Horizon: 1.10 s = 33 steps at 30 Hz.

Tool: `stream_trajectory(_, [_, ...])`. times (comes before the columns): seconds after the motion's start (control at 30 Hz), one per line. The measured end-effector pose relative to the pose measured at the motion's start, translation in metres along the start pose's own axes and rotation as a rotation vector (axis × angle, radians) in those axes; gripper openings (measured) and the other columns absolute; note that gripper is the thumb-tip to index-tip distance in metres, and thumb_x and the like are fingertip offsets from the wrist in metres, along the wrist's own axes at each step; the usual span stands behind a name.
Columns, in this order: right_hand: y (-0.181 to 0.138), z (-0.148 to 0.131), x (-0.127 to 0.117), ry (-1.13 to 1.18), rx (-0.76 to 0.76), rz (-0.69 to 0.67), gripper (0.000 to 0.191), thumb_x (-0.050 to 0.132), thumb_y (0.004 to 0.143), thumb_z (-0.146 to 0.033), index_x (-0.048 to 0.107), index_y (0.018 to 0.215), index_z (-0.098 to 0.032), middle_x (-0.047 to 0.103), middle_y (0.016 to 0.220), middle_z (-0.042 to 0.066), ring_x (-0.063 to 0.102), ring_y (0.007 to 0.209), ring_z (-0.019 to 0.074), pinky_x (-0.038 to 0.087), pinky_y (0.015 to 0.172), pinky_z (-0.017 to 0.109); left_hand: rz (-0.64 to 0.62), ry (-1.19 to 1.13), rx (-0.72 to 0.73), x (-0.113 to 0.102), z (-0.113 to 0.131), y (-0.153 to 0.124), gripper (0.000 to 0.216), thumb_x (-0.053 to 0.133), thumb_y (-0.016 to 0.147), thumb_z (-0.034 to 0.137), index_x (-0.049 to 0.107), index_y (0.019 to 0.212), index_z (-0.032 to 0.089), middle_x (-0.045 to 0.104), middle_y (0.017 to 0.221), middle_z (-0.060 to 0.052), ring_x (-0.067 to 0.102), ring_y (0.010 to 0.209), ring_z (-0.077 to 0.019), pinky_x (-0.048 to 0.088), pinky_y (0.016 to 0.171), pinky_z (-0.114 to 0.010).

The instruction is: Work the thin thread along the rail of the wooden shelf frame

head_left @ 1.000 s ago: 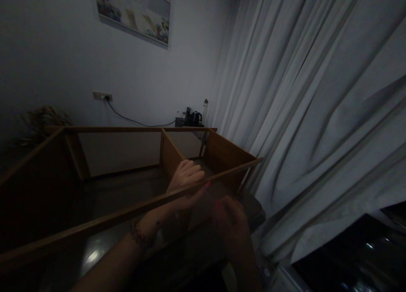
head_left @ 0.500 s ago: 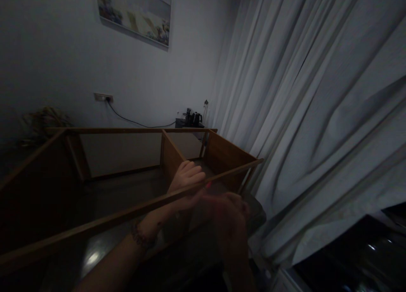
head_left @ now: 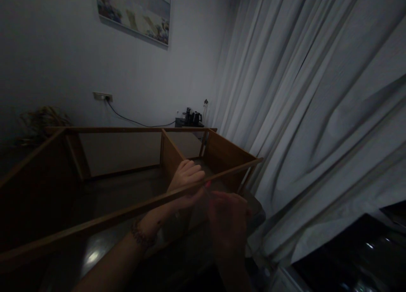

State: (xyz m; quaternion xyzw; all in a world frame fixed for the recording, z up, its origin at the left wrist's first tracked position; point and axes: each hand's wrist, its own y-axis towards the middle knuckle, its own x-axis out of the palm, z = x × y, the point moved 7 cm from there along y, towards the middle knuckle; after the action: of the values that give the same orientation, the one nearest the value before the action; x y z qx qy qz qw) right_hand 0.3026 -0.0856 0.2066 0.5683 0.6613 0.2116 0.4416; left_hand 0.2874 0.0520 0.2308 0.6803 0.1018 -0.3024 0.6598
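A brown wooden frame point(head_left: 120, 220) with panels and a middle divider point(head_left: 173, 150) lies in front of me. My left hand point(head_left: 187, 178) is wrapped around its near rail beside the divider, fingers over the far side and thumb below. A beaded bracelet point(head_left: 144, 236) circles my left wrist. Just below the rail, my right hand point(head_left: 230, 220) is closed on a slim pink object point(head_left: 219, 195); blur and dim light hide its exact kind. A small red spot point(head_left: 207, 184) shows at the rail by my left thumb; I cannot tell whether it belongs to that object.
A long pale curtain point(head_left: 294, 114) hangs along the right side. Behind the frame, a black kettle point(head_left: 196, 118) stands on a small dark stand, its cord running to a wall socket point(head_left: 102, 96). Dried-looking plants point(head_left: 46, 118) sit at the left. A glossy black surface point(head_left: 355, 254) lies lower right.
My right hand has turned and shifted slightly under the rail, and the pink object with it. My left hand keeps its place on the rail.
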Motion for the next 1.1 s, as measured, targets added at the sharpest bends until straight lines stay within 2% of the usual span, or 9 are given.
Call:
stream_trajectory(0.13, [0.002,-0.007,0.001,-0.182,-0.207,0.004,0.017,0.051,0.091,-0.025,0.06,0.105,-0.028,0.07,0.093,0.001,0.059,0.093,0.0202,0.025,0.087,0.04,-0.011,0.022,0.012,0.003,-0.002,-0.001,0.019,0.047,0.079,0.03,0.041,0.063,0.021,0.048,0.065,-0.001,0.041,0.068,-0.0188,0.036,0.069,-0.037])
stream_trajectory(0.3, [0.002,0.005,0.004,-0.072,-0.209,-0.026,0.019,0.043,0.093,-0.026,0.062,0.097,-0.025,0.07,0.093,0.001,0.062,0.09,0.0185,0.028,0.086,0.038,-0.02,0.031,0.015,0.003,-0.002,-0.001,0.021,0.046,0.082,0.028,0.041,0.063,0.021,0.048,0.065,-0.001,0.042,0.068,-0.0188,0.036,0.069,-0.036])
stream_trajectory(0.4, [0.001,0.019,0.008,0.1,-0.022,-0.044,0.022,0.039,0.094,-0.033,0.059,0.096,-0.022,0.068,0.088,0.003,0.062,0.084,0.0179,0.036,0.082,0.035,-0.011,0.023,0.018,0.0,0.0,-0.001,0.022,0.045,0.084,0.028,0.042,0.063,0.021,0.048,0.065,-0.001,0.042,0.068,-0.0187,0.036,0.069,-0.036])
stream_trajectory(0.5, [-0.004,0.036,0.022,0.392,0.288,-0.166,0.033,0.038,0.093,-0.047,0.054,0.08,-0.021,0.061,0.065,0.0,0.058,0.06,0.0144,0.043,0.061,0.027,-0.002,0.012,0.019,-0.001,0.001,0.0,0.023,0.044,0.085,0.029,0.043,0.064,0.02,0.048,0.065,-0.001,0.042,0.069,-0.0187,0.036,0.069,-0.036])
stream_trajectory(0.63, [-0.019,0.043,0.048,0.709,0.583,-0.505,0.054,0.031,0.089,-0.06,0.045,0.055,-0.021,0.042,0.041,-0.005,0.039,0.036,0.0092,0.03,0.038,0.021,-0.006,0.009,0.013,0.0,0.0,-0.001,0.023,0.045,0.084,0.03,0.042,0.063,0.02,0.048,0.065,-0.001,0.042,0.069,-0.0188,0.035,0.068,-0.036])
stream_trajectory(0.7, [-0.019,0.045,0.047,0.745,0.609,-0.538,0.052,0.037,0.087,-0.062,0.043,0.055,-0.021,0.039,0.039,-0.007,0.035,0.035,0.008,0.026,0.037,0.021,-0.008,0.006,0.007,0.001,-0.001,-0.001,0.023,0.045,0.084,0.029,0.042,0.063,0.021,0.048,0.065,-0.001,0.043,0.069,-0.019,0.035,0.068,-0.036])
stream_trajectory(0.8, [-0.011,0.046,0.039,0.602,0.54,-0.478,0.043,0.042,0.087,-0.057,0.047,0.064,-0.021,0.047,0.048,-0.005,0.043,0.043,0.0097,0.033,0.045,0.021,-0.009,0.0,0.006,0.0,0.0,0.0,0.024,0.044,0.085,0.029,0.043,0.063,0.021,0.049,0.065,-0.002,0.043,0.069,-0.0194,0.035,0.068,-0.036])
stream_trajectory(1.0, [0.007,0.026,0.007,-0.185,0.085,-0.192,0.035,0.037,0.093,-0.041,0.057,0.073,-0.021,0.059,0.066,0.003,0.053,0.065,0.0182,0.036,0.065,0.031,0.006,0.0,0.009,-0.002,0.0,-0.001,0.025,0.043,0.086,0.029,0.041,0.062,0.021,0.048,0.064,-0.001,0.042,0.068,-0.0187,0.035,0.067,-0.036])
stream_trajectory(1.1, [0.006,0.02,0.001,-0.209,0.021,-0.185,0.033,0.036,0.094,-0.037,0.06,0.078,-0.021,0.06,0.062,0.002,0.054,0.06,0.0175,0.036,0.06,0.029,0.0,0.009,0.007,-0.001,0.0,-0.001,0.025,0.045,0.086,0.029,0.042,0.063,0.02,0.048,0.064,-0.001,0.043,0.069,-0.0187,0.035,0.068,-0.036])
